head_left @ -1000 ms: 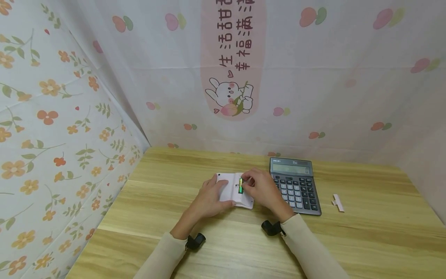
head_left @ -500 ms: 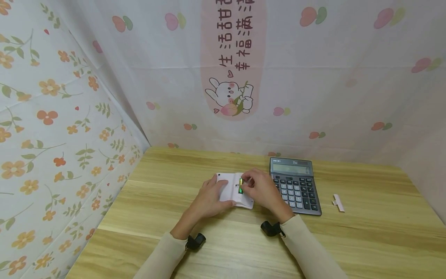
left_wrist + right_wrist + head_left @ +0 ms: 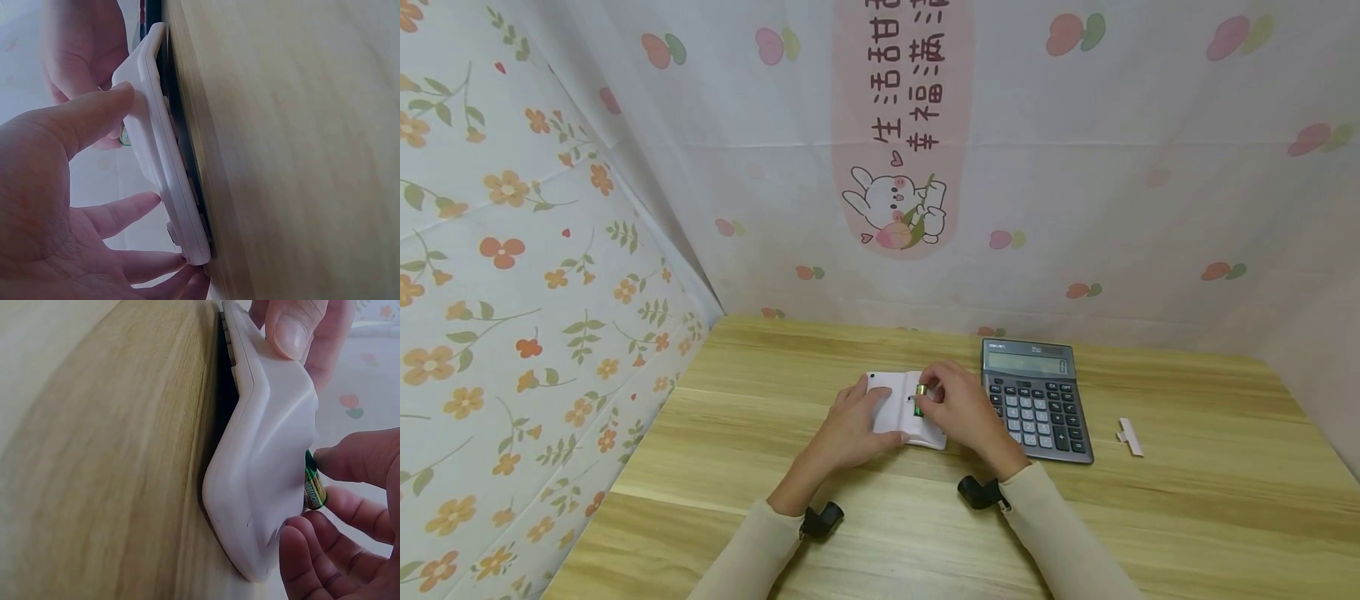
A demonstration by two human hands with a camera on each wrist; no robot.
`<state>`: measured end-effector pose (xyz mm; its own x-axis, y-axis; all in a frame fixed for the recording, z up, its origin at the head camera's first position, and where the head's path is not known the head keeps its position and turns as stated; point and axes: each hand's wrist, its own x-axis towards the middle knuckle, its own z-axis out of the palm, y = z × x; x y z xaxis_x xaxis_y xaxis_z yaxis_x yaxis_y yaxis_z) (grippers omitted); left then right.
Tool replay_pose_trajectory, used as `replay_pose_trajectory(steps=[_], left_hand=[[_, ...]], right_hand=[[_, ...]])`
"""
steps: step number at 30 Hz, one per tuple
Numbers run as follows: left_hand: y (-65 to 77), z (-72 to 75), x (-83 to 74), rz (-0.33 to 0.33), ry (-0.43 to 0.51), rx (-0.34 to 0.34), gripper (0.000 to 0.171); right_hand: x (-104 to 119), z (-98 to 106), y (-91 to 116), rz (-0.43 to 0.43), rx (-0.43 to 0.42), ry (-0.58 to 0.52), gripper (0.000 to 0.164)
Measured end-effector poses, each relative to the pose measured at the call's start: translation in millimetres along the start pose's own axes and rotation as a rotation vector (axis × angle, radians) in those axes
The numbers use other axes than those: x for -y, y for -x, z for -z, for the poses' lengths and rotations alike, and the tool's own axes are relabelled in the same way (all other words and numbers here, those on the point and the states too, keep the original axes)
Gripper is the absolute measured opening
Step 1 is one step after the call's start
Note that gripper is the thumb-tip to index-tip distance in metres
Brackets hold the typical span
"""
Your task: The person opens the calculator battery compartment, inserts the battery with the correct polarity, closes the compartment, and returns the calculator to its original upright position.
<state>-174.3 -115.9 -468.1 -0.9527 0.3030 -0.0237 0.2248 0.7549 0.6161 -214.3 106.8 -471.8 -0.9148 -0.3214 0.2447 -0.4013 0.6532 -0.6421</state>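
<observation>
A white calculator (image 3: 889, 410) lies face down on the wooden table, its keys just showing underneath in both wrist views. My left hand (image 3: 848, 427) holds it, thumb at the near edge and fingers by the far edge. At the back of the calculator, a green and gold battery (image 3: 315, 491) sticks up, partly out of the casing. My right hand (image 3: 961, 407) pinches this battery between thumb and index finger, while its other fingers curl near the calculator's end. How deep the battery sits is hidden.
Just right of my right hand, a larger grey calculator (image 3: 1036, 365) lies face up. Further right is a small pale pink battery cover (image 3: 1131, 437). A printed cloth (image 3: 760, 192) hangs behind the wooden table (image 3: 1210, 500).
My right thumb has shifted slightly left over the battery, covering its middle. The left hand and white calculator stay in place.
</observation>
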Motion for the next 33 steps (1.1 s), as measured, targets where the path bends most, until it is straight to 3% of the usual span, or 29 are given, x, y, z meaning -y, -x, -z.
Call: replay_pose_trajectory(steps=[12,20,33], left_hand=[[-0.1,-0.2,-0.6,0.007,-0.013,-0.002,0.078],[0.6,-1.5,-1.3,0.009,-0.014,-0.003,0.075],[0.5,-1.5,-5.7,0.022,-0.043,0.001,0.076]], right_hand=[[2.0,-0.5,0.2,-0.055,-0.021,-0.018,0.025],[1.1,-2.9,1.3,-0.012,-0.062,0.002,0.010],[3.1,-3.0,0.8,0.041,-0.075,0.043,0.011]])
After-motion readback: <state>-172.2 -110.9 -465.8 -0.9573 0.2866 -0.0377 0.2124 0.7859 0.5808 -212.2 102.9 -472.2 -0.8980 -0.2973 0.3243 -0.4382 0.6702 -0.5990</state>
